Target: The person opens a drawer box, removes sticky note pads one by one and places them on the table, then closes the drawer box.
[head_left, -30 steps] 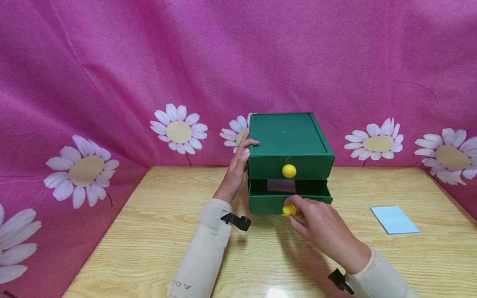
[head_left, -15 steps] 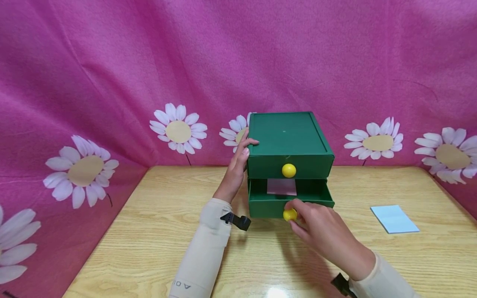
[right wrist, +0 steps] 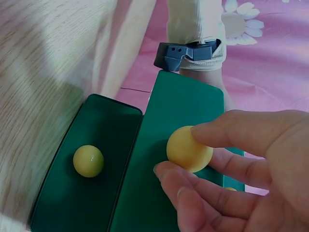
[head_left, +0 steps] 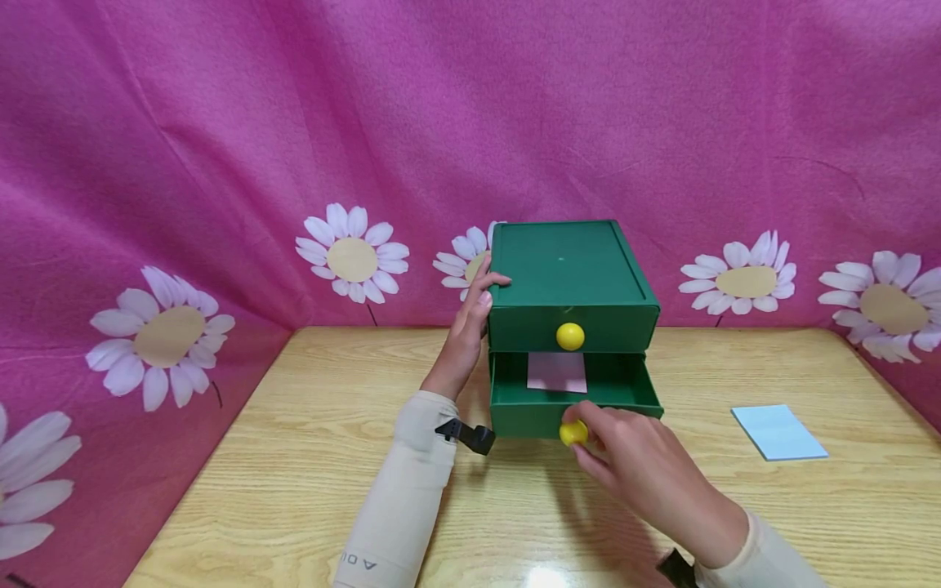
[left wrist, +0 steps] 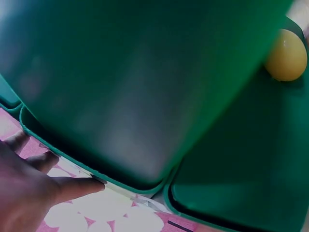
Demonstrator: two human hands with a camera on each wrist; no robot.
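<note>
A green two-drawer box (head_left: 566, 261) stands on the table, a round yellow knob on each drawer. Its lower drawer (head_left: 525, 420) is pulled out, and a pink paper (head_left: 556, 373) lies inside. The upper drawer (head_left: 522, 328) sits flush, its knob (head_left: 569, 336) untouched. My right hand (head_left: 650, 465) pinches the lower knob (right wrist: 189, 149) between thumb and fingers. Against the box's left side rests my left hand (head_left: 461, 339), one fingertip over the top edge. In the left wrist view its fingers (left wrist: 79, 188) are extended along the green side.
To the right, a light blue paper pad (head_left: 779, 433) lies on the wooden table (head_left: 294, 482). A pink cloth (head_left: 470, 106) with white daisies hangs behind and at the sides. Both wrists wear black camera mounts.
My right hand has drawn the lower drawer further out toward me, so more of the pink paper shows. The left hand has stayed at the box's side.
</note>
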